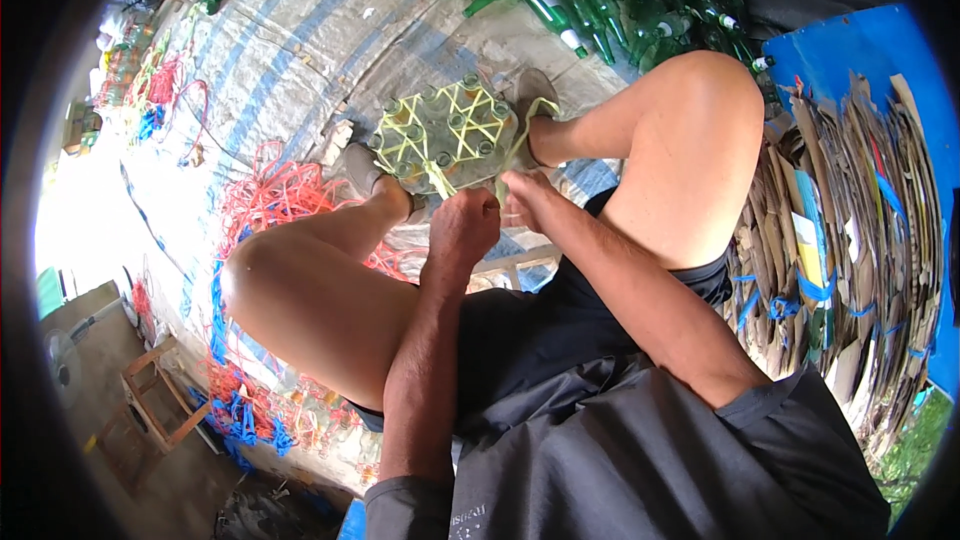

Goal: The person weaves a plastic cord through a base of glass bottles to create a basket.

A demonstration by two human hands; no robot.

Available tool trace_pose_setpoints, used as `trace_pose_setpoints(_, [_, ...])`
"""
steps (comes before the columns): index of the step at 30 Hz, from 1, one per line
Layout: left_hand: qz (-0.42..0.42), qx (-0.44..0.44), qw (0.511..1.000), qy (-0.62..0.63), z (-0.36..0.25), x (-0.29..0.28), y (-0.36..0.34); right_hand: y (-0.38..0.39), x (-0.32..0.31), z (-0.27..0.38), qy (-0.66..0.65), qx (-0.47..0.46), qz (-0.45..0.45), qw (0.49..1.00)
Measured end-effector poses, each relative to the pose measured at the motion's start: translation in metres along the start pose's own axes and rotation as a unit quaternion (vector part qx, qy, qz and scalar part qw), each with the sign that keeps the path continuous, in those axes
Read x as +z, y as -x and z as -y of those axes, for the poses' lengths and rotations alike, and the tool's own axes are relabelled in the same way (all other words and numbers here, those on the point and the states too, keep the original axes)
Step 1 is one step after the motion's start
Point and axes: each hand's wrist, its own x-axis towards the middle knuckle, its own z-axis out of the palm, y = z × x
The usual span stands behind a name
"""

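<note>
Between my shoes stands a bundle of glass bottles (447, 128), necks up, with yellow plastic strap (463, 145) laced criss-cross around the necks. My left hand (466, 227) is closed in a fist just on the near side of the bundle, and a strand of the strap runs down into it. Beside it on the right, my right hand (524, 202) is closed too, a little blurred. Another length of strap comes down to it from near my right shoe (535, 100), where it loops over the ankle. The fingertips of both hands are partly hidden.
Many green bottles (590, 0) lie heaped at the far right. A tangle of red strap (270, 202) spreads beyond my left knee. Flattened cardboard (840, 230) is stacked at the right against a blue panel (850, 40). A wooden frame (160, 395) stands at lower left.
</note>
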Motion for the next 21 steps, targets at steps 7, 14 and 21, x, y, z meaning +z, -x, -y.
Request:
trace_pose_setpoints(7, [-0.02,0.004,1.0,0.012,-0.002,-0.002,0.002,-0.004,0.0,0.007,-0.098,-0.014,0.061,0.993])
trace_pose_setpoints(14, [-0.024,-0.02,0.999,0.021,-0.008,-0.006,0.001,0.034,0.011,0.027,-0.198,-0.09,0.07,0.974])
trace_pose_setpoints(21, [-0.063,0.02,0.986,0.153,-0.022,-0.005,-0.008,0.075,0.023,0.05,-0.132,-0.242,0.096,0.956])
